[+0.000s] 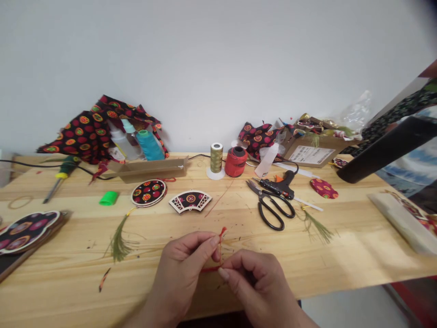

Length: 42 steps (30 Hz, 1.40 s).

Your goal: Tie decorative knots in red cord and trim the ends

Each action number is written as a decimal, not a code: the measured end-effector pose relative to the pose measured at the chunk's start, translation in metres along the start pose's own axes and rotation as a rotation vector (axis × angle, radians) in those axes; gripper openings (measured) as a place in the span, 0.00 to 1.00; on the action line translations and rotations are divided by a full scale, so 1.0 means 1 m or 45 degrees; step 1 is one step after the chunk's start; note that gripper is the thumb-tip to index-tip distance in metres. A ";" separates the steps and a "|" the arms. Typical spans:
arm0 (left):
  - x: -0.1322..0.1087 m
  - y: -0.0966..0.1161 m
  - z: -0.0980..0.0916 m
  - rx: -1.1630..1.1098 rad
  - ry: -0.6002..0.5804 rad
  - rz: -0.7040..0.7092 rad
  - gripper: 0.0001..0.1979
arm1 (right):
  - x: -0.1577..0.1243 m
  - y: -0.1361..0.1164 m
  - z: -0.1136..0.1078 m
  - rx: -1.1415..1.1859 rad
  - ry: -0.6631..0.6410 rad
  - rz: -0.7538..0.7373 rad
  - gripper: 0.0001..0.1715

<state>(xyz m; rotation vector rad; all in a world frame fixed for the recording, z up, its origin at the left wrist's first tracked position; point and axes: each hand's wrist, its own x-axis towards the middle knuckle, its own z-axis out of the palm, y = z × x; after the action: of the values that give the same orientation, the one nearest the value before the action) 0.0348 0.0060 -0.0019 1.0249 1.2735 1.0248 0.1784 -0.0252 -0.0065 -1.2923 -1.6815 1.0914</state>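
Observation:
Both hands meet over the near edge of the wooden table. My left hand [186,264] pinches a red cord [220,248] between thumb and forefinger, with a frayed, knotted end sticking up above the fingertips. Just below and to the right, my right hand [257,278] pinches the same cord lower down. A further stretch of it runs left beneath my left hand. Beyond the hands lies a fan-shaped ornament [190,201] with a pale wooden frame and patterned fabric. Black-handled scissors [276,207] rest open to the right, beside a black glue gun [282,184].
At the back stand a spool of olive thread [216,157], a red cord spool [236,161] and a cardboard box [309,150]. A round ornament [149,192], a green tassel [120,241] and a screwdriver [59,180] lie left. A black tube [385,150] juts in from the right, near another person.

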 end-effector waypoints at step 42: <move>0.007 0.007 -0.002 -0.044 0.056 -0.144 0.07 | 0.007 -0.008 -0.015 -0.335 0.085 -0.313 0.07</move>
<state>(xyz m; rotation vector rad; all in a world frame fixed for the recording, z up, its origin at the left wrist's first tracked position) 0.0329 0.0144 0.0027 0.8983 1.3297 0.9837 0.1873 -0.0168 0.0070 -1.2247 -1.9211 0.6941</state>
